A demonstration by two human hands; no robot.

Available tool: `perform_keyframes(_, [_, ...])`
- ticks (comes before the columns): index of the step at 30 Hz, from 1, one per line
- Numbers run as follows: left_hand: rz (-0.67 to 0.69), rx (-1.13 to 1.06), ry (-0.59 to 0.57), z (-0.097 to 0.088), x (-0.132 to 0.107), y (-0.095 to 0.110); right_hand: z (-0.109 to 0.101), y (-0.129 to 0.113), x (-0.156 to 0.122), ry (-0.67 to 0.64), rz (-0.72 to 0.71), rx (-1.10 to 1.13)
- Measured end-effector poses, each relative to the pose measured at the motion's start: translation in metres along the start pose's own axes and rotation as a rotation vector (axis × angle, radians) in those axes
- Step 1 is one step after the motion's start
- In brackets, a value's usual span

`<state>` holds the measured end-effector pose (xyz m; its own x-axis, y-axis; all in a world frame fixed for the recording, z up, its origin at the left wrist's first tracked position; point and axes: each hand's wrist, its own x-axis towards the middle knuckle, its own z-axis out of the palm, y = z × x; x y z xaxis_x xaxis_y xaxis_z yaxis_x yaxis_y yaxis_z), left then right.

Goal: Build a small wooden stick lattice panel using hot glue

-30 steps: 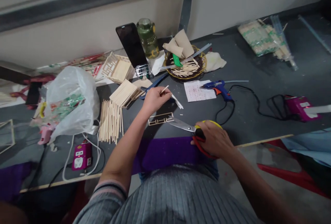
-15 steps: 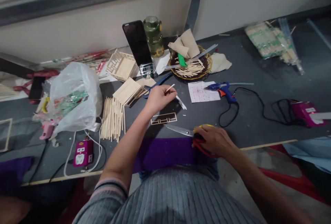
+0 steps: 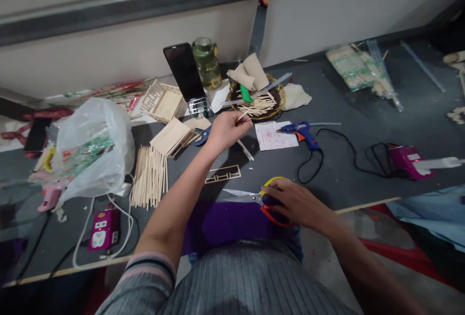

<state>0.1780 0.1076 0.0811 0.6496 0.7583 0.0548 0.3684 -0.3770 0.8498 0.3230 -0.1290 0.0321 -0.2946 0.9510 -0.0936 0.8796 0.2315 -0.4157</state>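
Between the thumb and fingers of my left hand (image 3: 225, 134) is a short thin wooden stick (image 3: 242, 115), held over the table just in front of a round basket (image 3: 282, 105). My right hand (image 3: 292, 202) grips scissors (image 3: 251, 198) by their yellow and red handles near the table's front edge. The blades are spread and point left, with nothing between them. Beyond the blades lies a small flat wooden frame (image 3: 223, 176) with inner bars. Cut wooden pieces (image 3: 258, 105) fill the basket. White strips (image 3: 246, 150) lie beside my left hand.
A blue glue gun (image 3: 308, 134) rests partly on printed paper (image 3: 263, 139), its cord running to a purple power socket (image 3: 410, 162). Left are loose sticks (image 3: 147, 179), wooden panels (image 3: 172, 135) and a plastic bag (image 3: 98, 140). A phone (image 3: 183, 71) stands behind.
The scissors' blades have spread apart. My left hand, still with the stick, has moved a little closer to the basket. The camera view has shifted, so things on the table appear lower and further left.
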Motion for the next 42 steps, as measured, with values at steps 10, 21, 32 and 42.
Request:
perform_keyframes(10, [0.027, -0.235, -0.075, 0.022, 0.017, 0.01, -0.078, 0.023, 0.105, 0.626, 0.228, 0.054])
perform_keyframes(21, [-0.132, -0.452, 0.21, 0.013, -0.01, -0.022, -0.072, 0.076, 0.104, 0.313, 0.349, -0.239])
perform_keyframes(32, [-0.163, -0.453, 0.524, -0.033, -0.092, -0.052, -0.092, 0.06, 0.082, 0.687, 0.44, -0.007])
perform_keyframes(42, [-0.295, -0.212, 0.542, -0.007, -0.178, -0.058, -0.03, 0.008, 0.061, 0.311, 0.209, 0.037])
